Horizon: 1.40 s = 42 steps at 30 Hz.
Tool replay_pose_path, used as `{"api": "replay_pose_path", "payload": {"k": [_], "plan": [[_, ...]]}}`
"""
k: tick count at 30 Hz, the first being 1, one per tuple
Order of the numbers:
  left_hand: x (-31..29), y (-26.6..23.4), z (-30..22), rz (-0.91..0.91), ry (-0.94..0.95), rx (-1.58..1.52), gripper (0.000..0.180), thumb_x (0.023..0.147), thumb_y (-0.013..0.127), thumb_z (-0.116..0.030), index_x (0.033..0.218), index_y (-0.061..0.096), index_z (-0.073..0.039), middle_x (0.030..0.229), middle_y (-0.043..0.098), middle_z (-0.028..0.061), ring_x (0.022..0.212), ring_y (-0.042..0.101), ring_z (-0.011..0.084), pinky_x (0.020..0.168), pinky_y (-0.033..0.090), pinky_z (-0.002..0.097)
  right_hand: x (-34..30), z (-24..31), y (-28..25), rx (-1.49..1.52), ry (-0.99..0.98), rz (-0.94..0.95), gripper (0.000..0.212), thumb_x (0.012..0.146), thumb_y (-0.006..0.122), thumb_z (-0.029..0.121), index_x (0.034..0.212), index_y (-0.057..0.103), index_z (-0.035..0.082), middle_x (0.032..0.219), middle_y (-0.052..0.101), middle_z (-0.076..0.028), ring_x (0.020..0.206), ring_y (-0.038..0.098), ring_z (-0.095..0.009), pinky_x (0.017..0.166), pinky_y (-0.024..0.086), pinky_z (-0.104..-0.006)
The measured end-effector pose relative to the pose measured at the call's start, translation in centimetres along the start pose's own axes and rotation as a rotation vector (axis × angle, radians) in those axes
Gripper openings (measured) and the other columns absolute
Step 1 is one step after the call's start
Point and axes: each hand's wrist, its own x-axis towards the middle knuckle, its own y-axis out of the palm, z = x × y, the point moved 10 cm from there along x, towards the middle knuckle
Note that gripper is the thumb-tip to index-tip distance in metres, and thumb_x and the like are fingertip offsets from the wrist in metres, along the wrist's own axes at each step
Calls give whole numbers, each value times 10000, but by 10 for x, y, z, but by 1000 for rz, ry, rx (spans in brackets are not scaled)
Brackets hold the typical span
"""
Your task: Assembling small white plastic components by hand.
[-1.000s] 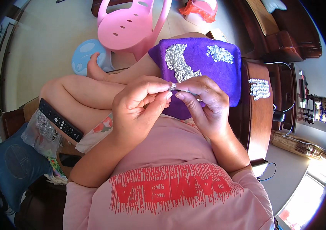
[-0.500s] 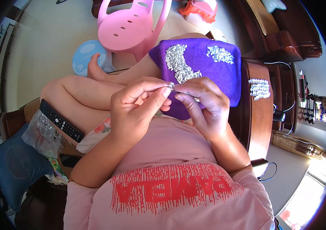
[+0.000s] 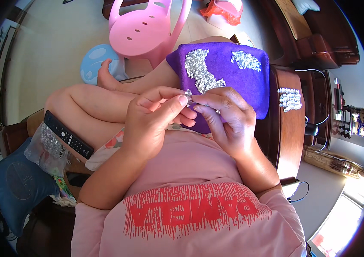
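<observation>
My left hand [image 3: 149, 118] pinches a small silvery bead piece [image 3: 188, 96] between thumb and forefinger, over my lap. Right beside it, my right hand [image 3: 232, 120] is closed, its thumb and forefinger tips close to the piece. A thin dark line runs between the right fingers; whether it is a needle or thread I cannot tell. Another silvery bit shows under the right fingers. Beyond both hands, a purple cloth [image 3: 244, 92] bears a long curved heap of silvery, grain-shaped beads [image 3: 198, 70] and a smaller bead heap [image 3: 247, 61] to its right.
Beaded strands [image 3: 290, 99] lie on the wooden surface [image 3: 288, 137] at right. At left are a remote control [image 3: 68, 135], a clear plastic bag [image 3: 47, 145], a dark phone-like object [image 3: 78, 179] and a blue cushion [image 3: 17, 184]. A pink chair [image 3: 141, 34] and blue stool [image 3: 98, 64] stand ahead.
My left fingers have shifted slightly, and the silvery piece now stands out more above the left thumb. The right hand has barely moved, and the bead heaps look the same.
</observation>
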Motion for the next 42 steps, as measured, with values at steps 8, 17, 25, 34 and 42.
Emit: {"api": "replay_pose_path", "payload": {"k": [8, 17, 25, 34, 42], "plan": [[4, -5, 17, -9, -143, -162, 180, 989, 550, -136, 1001, 650, 13, 927, 687, 121, 808, 688, 192, 680, 592, 341, -1, 8, 6, -140, -86, 58, 238, 775, 756, -28, 1000, 717, 36, 858, 681, -103, 733, 687, -253, 639, 562, -339], [3, -8, 19, -58, -193, -127, 135, 972, 598, -143, 958, 660, -23, 861, 674, 75, 743, 674, 153, 626, 576, 306, -1, -2, 8, -52, 25, 79, 205, 790, 749, -22, 988, 712, 16, 877, 687, -124, 745, 698, -277, 654, 570, -351], [3, -10, 15, -70, -109, -24, 113, 970, 622, -116, 975, 676, -16, 866, 684, 73, 752, 666, 145, 630, 569, 306, -2, -9, 10, -43, 86, 110, 189, 805, 746, -8, 988, 713, 24, 878, 687, -128, 748, 699, -285, 658, 568, -349], [2, -2, 0, -49, 70, 204, 120, 993, 616, -83, 1009, 651, 31, 860, 683, 71, 769, 665, 104, 697, 572, 257, -3, -23, 11, -3, 244, 115, 121, 813, 744, -14, 931, 722, 4, 867, 708, -123, 763, 716, -265, 663, 571, -332], [4, -6, 6, -22, 18, 198, 156, 1006, 582, -88, 1061, 655, 39, 935, 695, 105, 820, 690, 146, 736, 593, 302, -3, -27, 11, 38, 282, 102, 121, 820, 728, -34, 939, 723, -9, 854, 706, -137, 747, 705, -269, 662, 559, -336]]}}
